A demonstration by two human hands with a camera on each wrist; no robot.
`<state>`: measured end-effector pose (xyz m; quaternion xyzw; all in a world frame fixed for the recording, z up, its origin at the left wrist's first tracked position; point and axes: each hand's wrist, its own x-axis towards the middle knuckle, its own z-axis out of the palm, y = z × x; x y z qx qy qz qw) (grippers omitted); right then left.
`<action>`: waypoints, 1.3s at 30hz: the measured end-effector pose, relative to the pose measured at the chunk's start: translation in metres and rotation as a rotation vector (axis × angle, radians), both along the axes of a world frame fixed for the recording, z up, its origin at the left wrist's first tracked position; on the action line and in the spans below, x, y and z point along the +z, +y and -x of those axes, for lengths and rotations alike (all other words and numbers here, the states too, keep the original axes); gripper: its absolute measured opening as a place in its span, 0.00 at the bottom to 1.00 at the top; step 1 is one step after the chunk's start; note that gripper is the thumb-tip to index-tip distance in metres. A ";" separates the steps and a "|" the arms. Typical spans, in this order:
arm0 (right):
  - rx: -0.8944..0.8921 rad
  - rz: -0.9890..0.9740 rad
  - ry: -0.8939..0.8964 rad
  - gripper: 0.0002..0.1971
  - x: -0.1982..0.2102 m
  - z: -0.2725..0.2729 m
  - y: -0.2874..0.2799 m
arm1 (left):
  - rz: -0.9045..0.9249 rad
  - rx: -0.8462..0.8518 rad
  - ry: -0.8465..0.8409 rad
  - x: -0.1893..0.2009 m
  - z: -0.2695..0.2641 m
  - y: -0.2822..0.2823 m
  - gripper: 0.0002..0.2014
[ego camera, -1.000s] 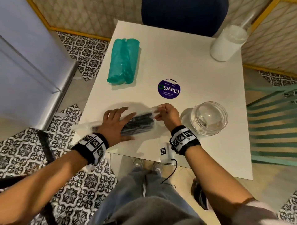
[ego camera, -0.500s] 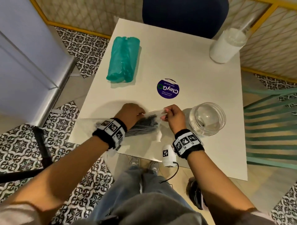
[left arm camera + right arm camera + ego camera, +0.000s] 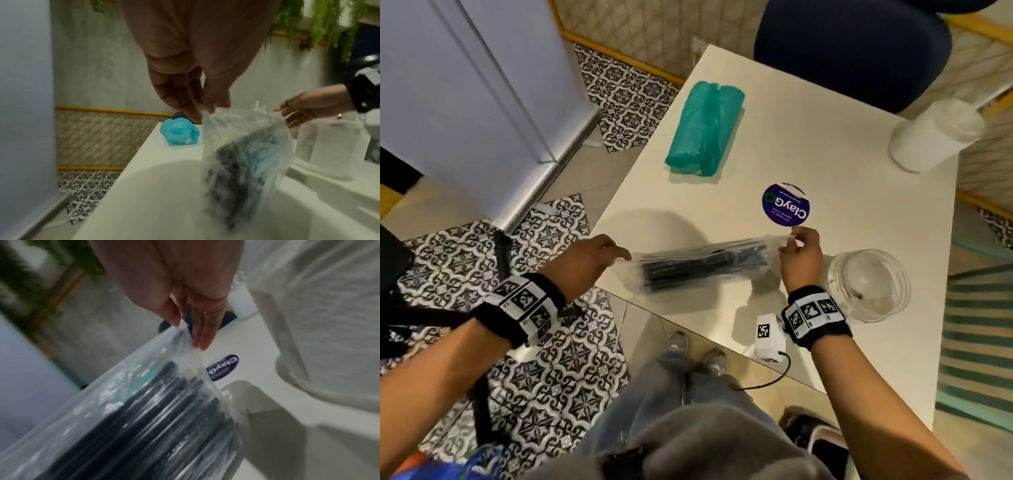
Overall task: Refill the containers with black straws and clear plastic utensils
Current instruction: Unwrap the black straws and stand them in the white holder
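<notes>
A clear plastic bag of black straws (image 3: 698,265) (image 3: 244,159) (image 3: 144,418) lies stretched across the near left part of the white table (image 3: 842,164). My left hand (image 3: 599,260) (image 3: 197,104) pinches the bag's left end at the table's edge. At the other end, my right hand (image 3: 796,251) (image 3: 191,331) pinches the plastic between thumb and fingers. An empty clear glass jar (image 3: 868,286) stands just right of the right hand. At the far right corner is a white container (image 3: 931,137) with clear plastic showing at its top.
A teal plastic packet (image 3: 703,130) (image 3: 179,134) lies at the table's far left. A round purple sticker (image 3: 786,205) (image 3: 223,367) marks the table's middle. A dark blue chair (image 3: 852,51) is beyond the table, a grey cabinet (image 3: 465,85) at left, and a green slatted chair (image 3: 979,335) at right.
My left hand came off the top of the bag and moved left to pinch its end. The bag is now pulled out long between both hands.
</notes>
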<state>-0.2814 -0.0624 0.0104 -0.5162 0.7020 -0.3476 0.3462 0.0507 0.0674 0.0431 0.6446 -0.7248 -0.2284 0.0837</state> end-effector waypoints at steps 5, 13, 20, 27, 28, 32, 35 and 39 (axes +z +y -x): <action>0.653 0.369 0.305 0.05 0.033 -0.030 0.028 | -0.021 -0.010 0.021 -0.018 0.012 0.005 0.34; 1.193 -0.004 0.552 0.09 0.029 -0.070 0.038 | 0.018 -0.016 -0.026 -0.016 0.014 0.008 0.35; 1.211 0.094 0.562 0.14 0.034 -0.091 0.042 | -0.099 0.205 -0.036 -0.002 0.030 0.005 0.18; 1.286 -0.046 0.858 0.37 0.010 -0.111 0.042 | 0.014 0.653 0.086 -0.005 0.058 0.004 0.12; 1.309 -0.028 0.920 0.41 0.003 -0.115 0.043 | 0.009 0.656 0.119 -0.007 0.061 0.004 0.13; 1.297 -0.061 0.914 0.32 -0.022 -0.130 0.044 | -0.010 0.614 0.246 -0.013 0.063 0.006 0.21; 1.238 -0.066 0.805 0.20 -0.020 -0.127 0.035 | -0.011 0.605 0.281 -0.010 0.057 0.008 0.23; 1.135 -0.060 0.545 0.10 0.001 -0.108 0.025 | -0.018 0.595 0.270 -0.007 0.051 0.006 0.23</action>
